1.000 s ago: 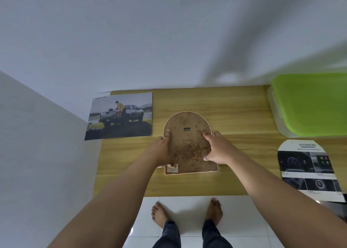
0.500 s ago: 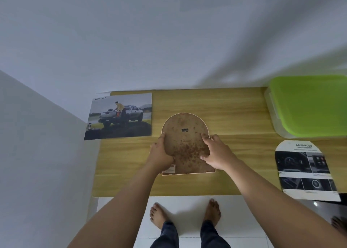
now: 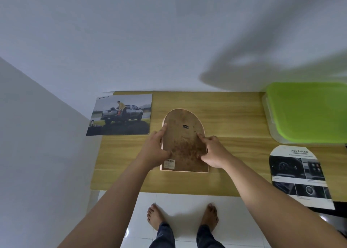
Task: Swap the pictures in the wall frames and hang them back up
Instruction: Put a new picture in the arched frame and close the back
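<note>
An arch-shaped frame (image 3: 183, 133) lies face down on the wooden table (image 3: 234, 120), its stained brown backing board and small metal hanger showing. My left hand (image 3: 155, 150) grips its left edge, thumb on the backing. My right hand (image 3: 213, 152) holds the right edge with fingers pressed on the board. A rectangular pickup-truck picture (image 3: 121, 115) lies at the table's left end. An arch-cut picture of a car interior (image 3: 298, 174) lies at the right, near the front edge.
A clear plastic box with a green lid (image 3: 308, 110) stands at the table's back right. White walls run behind and to the left. My bare feet (image 3: 183, 216) stand on white floor tiles below the table's front edge.
The frame's left edge has come up slightly off the table between my hands. My left thumb has moved onto the backing. The view has shifted a little.
</note>
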